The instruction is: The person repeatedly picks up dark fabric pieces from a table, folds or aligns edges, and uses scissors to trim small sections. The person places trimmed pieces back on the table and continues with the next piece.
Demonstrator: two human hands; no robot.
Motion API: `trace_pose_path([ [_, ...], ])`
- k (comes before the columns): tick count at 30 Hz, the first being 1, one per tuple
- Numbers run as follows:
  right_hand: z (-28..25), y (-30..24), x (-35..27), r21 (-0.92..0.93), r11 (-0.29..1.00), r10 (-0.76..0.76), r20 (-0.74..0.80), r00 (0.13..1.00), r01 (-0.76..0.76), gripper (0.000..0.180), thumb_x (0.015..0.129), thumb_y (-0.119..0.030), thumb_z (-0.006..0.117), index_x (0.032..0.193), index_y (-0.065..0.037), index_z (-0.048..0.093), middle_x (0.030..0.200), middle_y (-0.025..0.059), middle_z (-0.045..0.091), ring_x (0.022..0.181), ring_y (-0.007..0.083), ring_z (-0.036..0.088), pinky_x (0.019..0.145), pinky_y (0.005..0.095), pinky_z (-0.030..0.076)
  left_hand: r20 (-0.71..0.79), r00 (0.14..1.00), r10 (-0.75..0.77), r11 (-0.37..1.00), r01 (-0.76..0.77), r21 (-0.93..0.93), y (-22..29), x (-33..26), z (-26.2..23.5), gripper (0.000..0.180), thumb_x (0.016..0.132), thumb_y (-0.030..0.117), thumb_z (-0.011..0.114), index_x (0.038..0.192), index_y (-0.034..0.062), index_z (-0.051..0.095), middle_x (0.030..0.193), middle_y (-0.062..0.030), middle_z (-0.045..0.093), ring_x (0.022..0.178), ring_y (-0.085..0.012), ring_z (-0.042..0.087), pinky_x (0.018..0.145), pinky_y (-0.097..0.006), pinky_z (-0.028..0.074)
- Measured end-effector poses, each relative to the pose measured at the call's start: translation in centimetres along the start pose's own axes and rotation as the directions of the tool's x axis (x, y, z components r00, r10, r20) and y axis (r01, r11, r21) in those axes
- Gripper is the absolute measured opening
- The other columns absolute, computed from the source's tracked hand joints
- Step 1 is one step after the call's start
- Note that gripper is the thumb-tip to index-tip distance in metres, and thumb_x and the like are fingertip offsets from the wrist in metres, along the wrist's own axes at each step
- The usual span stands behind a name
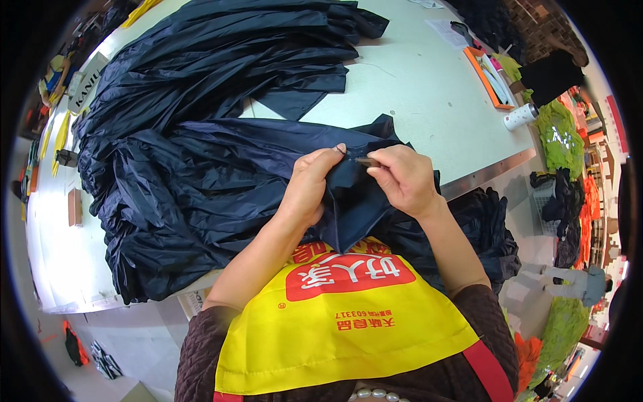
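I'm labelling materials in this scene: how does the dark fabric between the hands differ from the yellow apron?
The dark fabric is navy to black; the apron is bright yellow. The dark fabric shows no large print, while the apron bears a red panel with white characters. The dark fabric is pinched by the left hand, whereas the apron is worn on the person's body. Both look like flexible cloth.

Fabric heap (pixel 174 181) sprawled over left and middle of worktable (pixel 429 87). Left hand (pixel 309 175), right hand (pixel 406 175) were at heap's near right. Farther right, shallow box (pixel 481 79) lay behind tumbler (pixel 521 117).
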State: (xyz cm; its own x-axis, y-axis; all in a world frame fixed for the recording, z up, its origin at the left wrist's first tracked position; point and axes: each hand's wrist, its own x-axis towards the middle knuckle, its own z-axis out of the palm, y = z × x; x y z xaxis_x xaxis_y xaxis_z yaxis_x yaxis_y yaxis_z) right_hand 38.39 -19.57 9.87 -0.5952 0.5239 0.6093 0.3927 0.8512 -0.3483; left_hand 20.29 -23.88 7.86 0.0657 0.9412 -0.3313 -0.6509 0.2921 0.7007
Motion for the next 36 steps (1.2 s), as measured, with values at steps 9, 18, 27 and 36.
trace_pose_path([
  [9,2.2,-1.4,0.7,0.363,0.880,0.351,-0.066,0.934,-0.306,0.020,0.077,-0.010,0.072,0.092,-0.001,0.063,0.075,-0.0021,0.057,0.063,0.0030,0.050,0.058,0.0182,0.042,0.107,0.983,0.152,0.945,-0.176,0.274,-0.3,0.1,0.0,0.021,0.086,0.014,0.053,0.087,-0.0039,0.065,0.082,-0.0030,0.063,0.075,-0.0092,0.055,0.070,-0.021,0.042],
  [18,-4.3,1.5,-8.1,0.502,0.447,0.468,0.575,0.671,-0.741,0.024,0.086,-0.025,0.061,0.073,-0.005,0.061,0.067,0.0014,0.058,0.062,0.0094,0.053,0.058,0.0239,0.042,0.240,0.971,-0.003,0.893,-0.106,0.438,0.4,-0.7,-0.7,0.014,0.081,0.007,0.059,0.091,-0.0019,0.062,0.077,0.0002,0.060,0.065,-0.0053,0.051,0.059,-0.019,0.040],
  [27,-23.4,7.8,-25.8,0.153,0.128,0.989,-0.095,0.114,-0.980,0.017,0.077,-0.017,0.059,0.080,-0.001,0.062,0.072,0.0062,0.062,0.059,0.0190,0.062,0.052,0.0318,0.048,0.592,0.775,0.220,0.294,-0.631,0.718,1.9,-1.1,-0.3,0.007,0.078,0.002,0.058,0.081,-0.0035,0.060,0.070,-0.0069,0.055,0.066,-0.0146,0.052,0.062,-0.025,0.039],
  [36,-49.1,10.2,-36.9,0.466,-0.060,0.362,-0.814,-0.454,-0.883,0.018,0.072,-0.011,0.050,0.067,0.003,0.061,0.060,0.0151,0.058,0.049,0.0214,0.056,0.044,0.0362,0.041,0.421,0.836,0.352,0.004,-0.451,0.892,5.7,7.7,-9.1,0.036,0.093,0.027,0.049,0.105,-0.0053,0.060,0.099,-0.0182,0.063,0.092,-0.0271,0.059,0.082,-0.034,0.045],
])
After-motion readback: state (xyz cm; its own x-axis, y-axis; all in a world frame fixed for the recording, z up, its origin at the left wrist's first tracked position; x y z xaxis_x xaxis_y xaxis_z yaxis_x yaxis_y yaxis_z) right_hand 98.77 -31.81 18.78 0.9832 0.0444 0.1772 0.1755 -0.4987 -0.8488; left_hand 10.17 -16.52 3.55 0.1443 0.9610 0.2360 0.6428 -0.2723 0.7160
